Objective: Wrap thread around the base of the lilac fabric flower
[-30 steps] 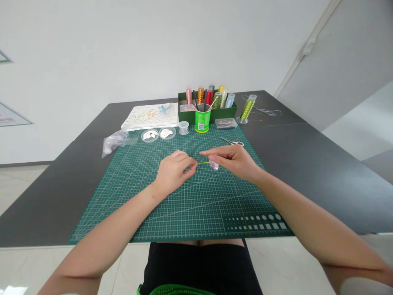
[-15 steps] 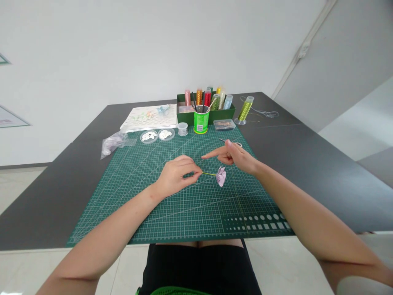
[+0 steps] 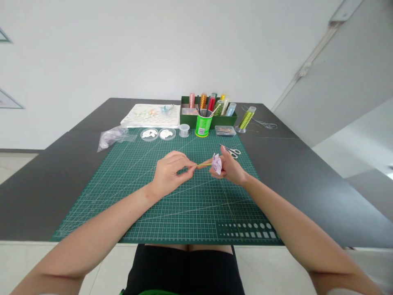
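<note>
The left hand (image 3: 170, 171) pinches the stem (image 3: 205, 164), apparently to leave the lilac flower (image 3: 216, 164) unpressed at right; whether the right hand (image 3: 232, 169) behind grips anything cannot be told.

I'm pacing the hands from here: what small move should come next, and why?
Probably lower the raised thumb of the right hand toward the thin yellow-green stem to steady it: only the left hand clearly pinches it, and the ruffled pale-lilac flower juts out beyond that grip.

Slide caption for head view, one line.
Left hand pinching a lilac flower by its yellow-green stem, right hand behind the flower, over green cutting mat.
</note>
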Tool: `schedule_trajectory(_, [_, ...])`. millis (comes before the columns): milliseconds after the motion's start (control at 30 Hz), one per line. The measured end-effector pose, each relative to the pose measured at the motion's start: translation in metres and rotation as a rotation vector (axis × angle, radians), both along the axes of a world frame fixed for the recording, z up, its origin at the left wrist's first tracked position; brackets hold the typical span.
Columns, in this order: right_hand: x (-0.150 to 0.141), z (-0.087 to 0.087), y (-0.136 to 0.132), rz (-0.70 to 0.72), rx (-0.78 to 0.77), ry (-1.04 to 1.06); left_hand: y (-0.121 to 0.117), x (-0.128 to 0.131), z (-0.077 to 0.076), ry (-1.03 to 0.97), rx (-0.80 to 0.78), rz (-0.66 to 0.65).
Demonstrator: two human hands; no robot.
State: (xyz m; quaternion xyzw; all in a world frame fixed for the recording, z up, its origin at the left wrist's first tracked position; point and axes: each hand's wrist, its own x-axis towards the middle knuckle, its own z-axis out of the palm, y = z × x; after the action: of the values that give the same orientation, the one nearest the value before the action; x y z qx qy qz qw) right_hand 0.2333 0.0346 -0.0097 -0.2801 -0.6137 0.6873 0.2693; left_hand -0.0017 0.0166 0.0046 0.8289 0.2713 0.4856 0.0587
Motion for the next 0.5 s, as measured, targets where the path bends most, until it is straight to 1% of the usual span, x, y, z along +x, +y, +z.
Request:
schedule_trajectory(133, [-0.005,-0.002,-0.006,0.021,-0.054,0.026,-0.005,0.002,0.004,-0.057,-0.094,0.024])
schedule_trajectory(233, [-0.009,-0.002,-0.010,0.055,-0.077,0.018,-0.008,0.005,0.005,-0.117,-0.232,0.022])
schedule_trajectory(300, [-0.010,-0.003,-0.012,0.071,-0.083,0.016,-0.007,0.006,0.003,-0.151,-0.371,-0.011])
schedule_trajectory(400, [-0.012,-0.004,-0.012,0.084,-0.094,0.024,-0.003,0.007,-0.002,-0.175,-0.595,-0.098])
schedule_trajectory(500, [-0.013,-0.006,-0.011,0.071,-0.125,0.054,0.001,0.008,-0.006,-0.197,-0.743,-0.177])
